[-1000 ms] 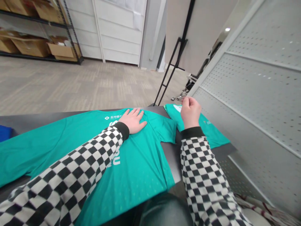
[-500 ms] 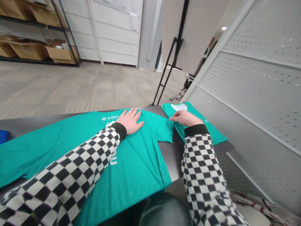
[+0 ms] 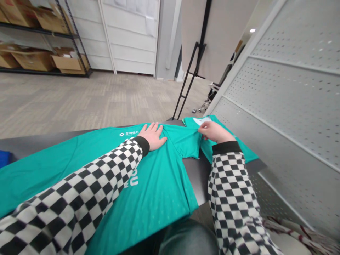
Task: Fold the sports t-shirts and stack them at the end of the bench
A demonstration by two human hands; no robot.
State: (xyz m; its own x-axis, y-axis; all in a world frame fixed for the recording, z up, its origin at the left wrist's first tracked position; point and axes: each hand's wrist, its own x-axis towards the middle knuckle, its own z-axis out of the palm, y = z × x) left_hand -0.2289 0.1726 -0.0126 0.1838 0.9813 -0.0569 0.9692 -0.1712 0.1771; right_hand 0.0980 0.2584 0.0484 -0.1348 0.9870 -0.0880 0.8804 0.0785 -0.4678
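A teal T-shirt (image 3: pixel 162 187) with white print lies spread over a dark table, its near edge hanging over the front. My left hand (image 3: pixel 152 136) rests flat on the shirt near its far edge, fingers spread. Pinched at the corner of the shirt's short sleeve is my right hand (image 3: pixel 215 131), which pulls the sleeve out to the right. Beneath and beyond that hand sits a folded teal shirt (image 3: pixel 245 150) with a pale patch at its neck. My left forearm hides part of the print.
The dark table (image 3: pixel 195 177) shows between the two shirts. A blue item (image 3: pixel 4 158) lies at its left end. A perforated grey panel (image 3: pixel 289 117) borders the right side. Behind the table stand a black easel stand (image 3: pixel 186 85) and a shelf with cardboard boxes (image 3: pixel 34 58).
My right hand has moved slightly right, drawing the sleeve taut. My left hand and the spread shirt have shifted a little to the right as well.
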